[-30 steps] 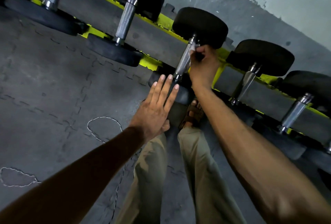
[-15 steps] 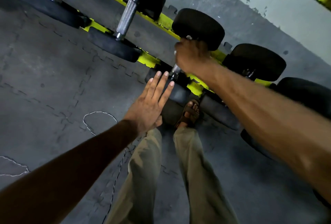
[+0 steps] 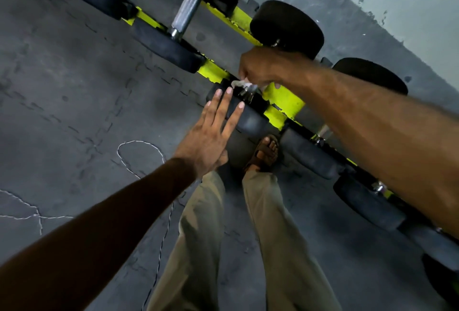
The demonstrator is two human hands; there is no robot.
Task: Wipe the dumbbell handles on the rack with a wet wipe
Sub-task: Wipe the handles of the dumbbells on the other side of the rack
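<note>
One dumbbell [image 3: 288, 26] under work, lying across the yellow rack [image 3: 283, 102]. Its handle is almost wholly hidden under the right hand [image 3: 263, 67]; only a bit of chrome collar [image 3: 248, 92] shows at the near end. One wet wipe [image 3: 239, 84]: a small white scrap sticking out below the knuckles, the rest covered. The right forearm [image 3: 372, 122] largely hides the handles of two further dumbbells to the right; the rack and outer dumbbells are cut off by the frame edges.

Right hand: fingers curled round wipe and handle, back of the hand up. Left hand [image 3: 211, 132]: flat, fingers straight and spread, tips over the near black head [image 3: 248, 118]; contact cannot be told.

One neighbouring dumbbell handle [image 3: 190, 5], knurled, bare, to the left. The grey floor mat [image 3: 62, 87] lies open left of the left arm. A sandalled foot [image 3: 267, 151] stands just below the near head.
</note>
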